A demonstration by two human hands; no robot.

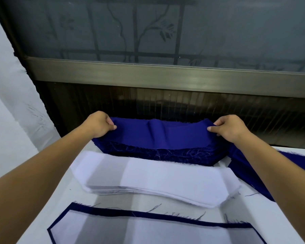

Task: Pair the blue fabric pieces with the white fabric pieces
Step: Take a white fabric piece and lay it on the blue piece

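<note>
A blue fabric piece (163,135) is lifted off the top of a frayed blue stack (165,154) at the far side of the table. My left hand (99,123) pinches its left corner and my right hand (231,127) pinches its right corner, so it sags between them. In front of the blue stack lies a stack of white fabric pieces (155,181). Nearest me sits a white piece on a blue piece (148,234), the blue showing as a dark border.
The white table (264,208) carries loose blue threads. More blue fabric (296,161) trails off to the right. A dark window frame (165,76) and ribbed panel rise right behind the table. A white sheet (9,120) hangs at the left.
</note>
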